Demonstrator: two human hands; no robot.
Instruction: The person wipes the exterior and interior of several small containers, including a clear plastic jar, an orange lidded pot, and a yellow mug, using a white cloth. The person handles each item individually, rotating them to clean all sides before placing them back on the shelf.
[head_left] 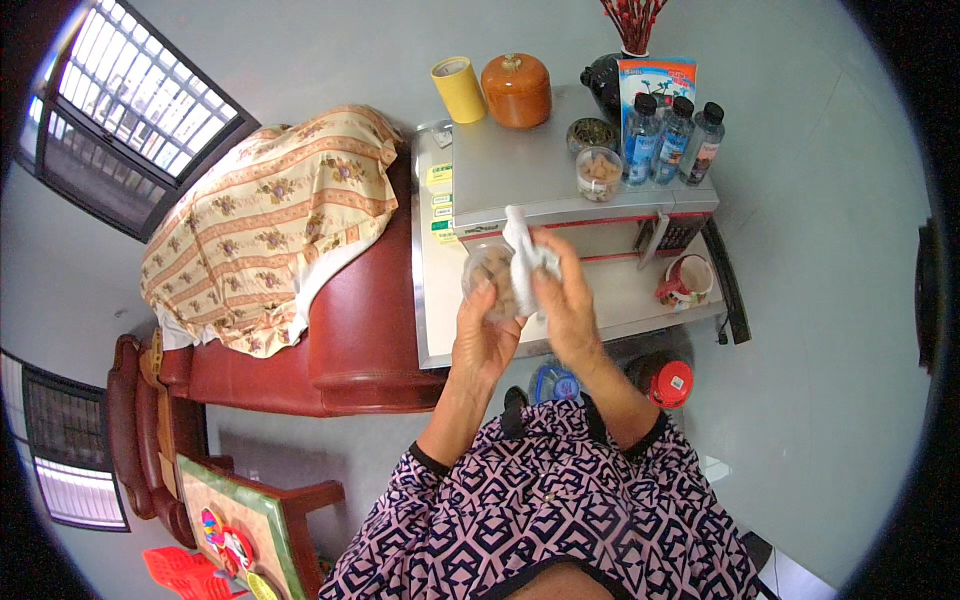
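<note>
My left hand (482,335) is closed around a clear round plastic tub (486,272) with brown pieces inside. A crumpled white cloth (520,262) is gripped in my right hand (568,305) and rests against the tub's right side. Both hands are raised in front of a silver microwave (520,175). On the microwave's front edge stands a similar clear tub (599,178), also holding brown pieces. Right of it are three dark-capped bottles: one bottle (641,145), a second bottle (673,145) and a third bottle (703,148).
Behind are a yellow cylinder (459,92), a round brown lidded jar (516,92), a dark bowl (592,135) and a black vase (602,82). Cups (688,280) sit at the counter's right. A red sofa (365,340) adjoins on the left. A red-lidded container (671,384) stands below.
</note>
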